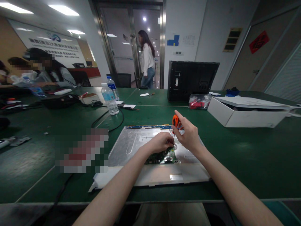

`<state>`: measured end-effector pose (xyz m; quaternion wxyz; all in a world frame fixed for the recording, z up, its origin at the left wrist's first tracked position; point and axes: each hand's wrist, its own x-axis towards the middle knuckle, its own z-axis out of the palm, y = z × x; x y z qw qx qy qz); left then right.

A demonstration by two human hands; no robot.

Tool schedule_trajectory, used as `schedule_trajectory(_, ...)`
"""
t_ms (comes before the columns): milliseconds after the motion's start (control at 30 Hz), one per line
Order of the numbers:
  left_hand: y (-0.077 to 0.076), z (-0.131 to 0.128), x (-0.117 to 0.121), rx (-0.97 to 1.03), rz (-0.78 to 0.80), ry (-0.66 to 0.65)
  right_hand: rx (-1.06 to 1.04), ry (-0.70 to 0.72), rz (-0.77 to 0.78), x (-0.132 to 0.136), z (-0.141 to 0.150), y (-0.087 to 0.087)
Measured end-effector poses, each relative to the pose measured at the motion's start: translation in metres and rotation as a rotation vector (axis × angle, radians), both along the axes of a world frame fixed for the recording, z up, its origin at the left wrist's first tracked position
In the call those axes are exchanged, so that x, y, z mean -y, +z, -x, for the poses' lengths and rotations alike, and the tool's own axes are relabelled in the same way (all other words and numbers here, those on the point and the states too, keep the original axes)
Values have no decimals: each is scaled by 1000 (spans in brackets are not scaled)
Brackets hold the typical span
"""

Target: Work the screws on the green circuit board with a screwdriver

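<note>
A flat metal display panel [134, 144] lies on the green table in front of me, with a green circuit board [161, 158] on its middle and a blue board strip [145, 127] along its far edge. My right hand [188, 133] is closed around the orange and black handle of a screwdriver [175, 121], held upright with its shaft pointing down at the board's right far corner. Close beside the shaft's lower end, my left hand [162, 141] has its fingers pinched together. Whatever those fingertips hold is hidden. The screwdriver's tip is too small to make out.
Two water bottles [110, 99] stand beyond the panel's left side, near a black cable [122, 117]. Back right are a black monitor casing [192, 80], a bag with red contents [197, 103] and a white box [246, 114]. People sit at far left; one person [147, 59] is by the door.
</note>
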<state>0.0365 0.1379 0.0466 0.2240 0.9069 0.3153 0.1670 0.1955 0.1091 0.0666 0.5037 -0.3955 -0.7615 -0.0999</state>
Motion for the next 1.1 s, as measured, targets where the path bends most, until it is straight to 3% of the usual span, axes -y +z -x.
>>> schedule_trajectory(1100,0,1,0,-3,25,57,-64,-3,86,0,0,-2)
